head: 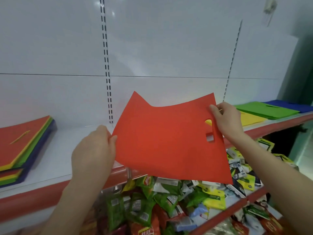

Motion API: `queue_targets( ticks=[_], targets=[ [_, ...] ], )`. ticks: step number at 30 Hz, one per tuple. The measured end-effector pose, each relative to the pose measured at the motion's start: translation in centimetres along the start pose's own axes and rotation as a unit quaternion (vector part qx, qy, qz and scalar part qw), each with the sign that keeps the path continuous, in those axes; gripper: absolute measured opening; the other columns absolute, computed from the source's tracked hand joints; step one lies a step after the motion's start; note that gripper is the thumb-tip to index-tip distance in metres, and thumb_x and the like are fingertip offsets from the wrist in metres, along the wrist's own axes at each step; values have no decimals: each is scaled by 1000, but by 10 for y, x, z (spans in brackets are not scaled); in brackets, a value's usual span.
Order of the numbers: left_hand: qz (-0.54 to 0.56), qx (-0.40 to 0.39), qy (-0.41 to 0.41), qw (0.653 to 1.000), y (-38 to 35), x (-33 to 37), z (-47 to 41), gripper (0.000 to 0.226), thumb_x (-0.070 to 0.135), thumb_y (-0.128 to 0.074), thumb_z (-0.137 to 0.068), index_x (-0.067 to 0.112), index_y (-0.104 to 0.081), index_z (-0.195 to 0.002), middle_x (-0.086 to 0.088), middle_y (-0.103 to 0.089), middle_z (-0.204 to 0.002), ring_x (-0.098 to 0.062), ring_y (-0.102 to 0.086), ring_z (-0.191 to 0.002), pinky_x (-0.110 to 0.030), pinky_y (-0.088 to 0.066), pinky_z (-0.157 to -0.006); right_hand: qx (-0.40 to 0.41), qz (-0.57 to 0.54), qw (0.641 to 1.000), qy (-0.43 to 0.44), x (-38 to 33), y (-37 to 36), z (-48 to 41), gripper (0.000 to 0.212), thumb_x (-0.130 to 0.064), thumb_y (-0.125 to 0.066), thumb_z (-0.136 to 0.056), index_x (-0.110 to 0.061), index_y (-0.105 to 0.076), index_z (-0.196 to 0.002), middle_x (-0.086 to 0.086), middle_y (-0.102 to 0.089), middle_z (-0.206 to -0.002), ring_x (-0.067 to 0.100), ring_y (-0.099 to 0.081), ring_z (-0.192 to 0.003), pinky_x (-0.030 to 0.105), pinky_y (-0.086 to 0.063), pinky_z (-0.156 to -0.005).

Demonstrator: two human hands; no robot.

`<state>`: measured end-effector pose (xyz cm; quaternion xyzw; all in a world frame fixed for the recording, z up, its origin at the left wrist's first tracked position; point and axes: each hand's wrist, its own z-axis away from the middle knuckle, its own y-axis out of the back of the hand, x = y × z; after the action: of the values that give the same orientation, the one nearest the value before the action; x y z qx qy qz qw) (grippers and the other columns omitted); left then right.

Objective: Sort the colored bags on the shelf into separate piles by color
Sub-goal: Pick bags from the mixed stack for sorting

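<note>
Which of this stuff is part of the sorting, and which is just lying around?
Part of the job:
- red bag, held by left hand and right hand
- mixed stack at the left of the shelf
- green pile, blue pile and yellow bags at the right

Just lying about:
- snack packets below
- small hanging tag, top right

So the bag [166,141] hangs between both sets of fingers, left hand [94,150] on its left edge, right hand [227,121] on its right edge. The stack of bags [25,143] sits on the shelf [71,143] well left of the left fingers [113,139]. The laid-out bags [265,111] are just right of the right fingers [214,109], and the snack packets [152,200] are below.
</note>
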<state>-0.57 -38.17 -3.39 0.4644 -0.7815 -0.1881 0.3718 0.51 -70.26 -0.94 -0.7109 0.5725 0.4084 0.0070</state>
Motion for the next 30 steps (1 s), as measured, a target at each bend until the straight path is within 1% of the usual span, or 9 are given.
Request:
queue_targets(
  ticks=[3, 8, 12, 14, 16, 19, 21, 25, 30],
  targets=[
    [25, 11, -13, 1000, -14, 13, -7, 21, 27, -51, -93, 9, -50, -81, -2, -49, -68, -17, -37, -58, -29, -27, -57, 9, 4, 1000, -7, 18, 2, -12, 33, -31, -49, -96, 0, -62, -96, 14, -63, -92, 28, -52, -85, 31, -34, -68],
    [38, 12, -23, 999, -39, 30, -25, 21, 25, -55, -90, 7, -55, -82, -10, -57, -72, -33, -52, -70, -32, -32, -60, 10, 16, 999, -29, 42, -6, -47, 34, -33, -49, -95, -1, -63, -98, 17, -65, -96, 35, -58, -92, 37, -41, -74],
    [6, 20, -24, 999, -50, 36, -39, 23, 29, -51, -91, 8, -54, -82, -10, -59, -73, -32, -55, -70, -34, -39, -60, 13, 32, 999, -39, 50, -18, -74, 36, -35, -48, -96, -2, -63, -100, 18, -65, -99, 36, -57, -95, 36, -41, -74],
    [-14, 17, -26, 999, -55, 38, -41, 22, 26, -53, -89, 8, -53, -76, -10, -57, -65, -31, -53, -62, -33, -40, -55, 16, 49, 998, -33, 51, -24, -86, 37, -36, -47, -96, -3, -62, -103, 19, -65, -99, 37, -57, -97, 35, -39, -72],
    [-38, 24, -52, 998, -62, 37, -40, 24, 20, -63, -81, 7, -49, -65, -9, -50, -51, -28, -47, -47, -27, -32, -46, 14, 74, 997, -27, 50, -32, -98, 38, -38, -45, -96, -5, -61, -107, 18, -64, -104, 37, -55, -101, 35, -38, -74],
    [-81, 7, -49, 995, -64, 37, -37, 31, 16, -71, -72, 9, -44, -58, -6, -44, -43, -28, -45, -38, -20, -25, -45, -6, 113, 994, -4, 46, -50, -115, 40, -41, -43, -96, -7, -59, -111, 19, -63, -109, 38, -55, -105, 38, -39, -79],
    [-111, 0, -31, 993, -67, 38, -36, 31, 21, -68, -76, 12, -43, -61, -3, -43, -47, -30, -50, -45, -23, -27, -46, -24, 125, 992, 21, 42, -65, -126, 41, -42, -42, -97, -7, -57, -111, 19, -63, -109, 39, -55, -104, 38, -38, -79],
    [-212, -51, 31, 975, -77, 43, -36, 25, 42, -37, -95, 20, -40, -83, 1, -55, -82, -24, -59, -87, -27, -34, -61, -71, 156, 983, 71, 39, -96, -143, 43, -42, -40, -97, -5, -57, -111, 20, -63, -109, 39, -56, -103, 37, -38, -78],
    [-291, -116, 62, 948, -86, 45, -34, 29, 46, -32, -96, 23, -49, -99, 1, -59, -105, -22, -58, -100, -27, -38, -71, -145, 218, 956, 134, 51, -128, -149, 41, -40, -39, -98, -3, -55, -109, 21, -62, -110, 38, -56, -103, 36, -38, -74]
  ],
)
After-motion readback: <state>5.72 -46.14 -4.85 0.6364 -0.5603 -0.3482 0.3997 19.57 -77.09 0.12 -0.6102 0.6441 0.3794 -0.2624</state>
